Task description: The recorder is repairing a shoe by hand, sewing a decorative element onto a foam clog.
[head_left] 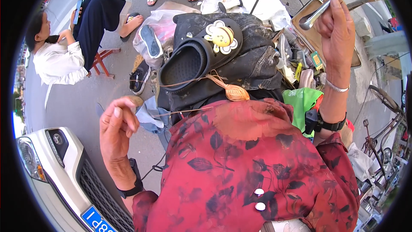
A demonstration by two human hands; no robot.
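Observation:
A black clog [184, 64] with a yellow-and-white bee charm lies on the dark cloth [262, 68] over my lap. Beside it, at my waist, rests a bundle of orange thread [237, 93], and strands stretch left from there. My left hand [118, 126] is raised left of the clog, fingers curled and pinched where a taut strand runs to it; the exact grip is partly hidden. High on the right, away from the clog, my right hand [337, 28] is closed around a silver-handled awl [317, 13] with a thin curved tip.
A tray [302, 10] and a heap of tools and shoe parts [296, 56] lie to the right. Bagged shoes [151, 41] are at the left. A person [60, 60] sits beyond them; a white car [73, 167] stands near left, a bicycle [386, 99] far right.

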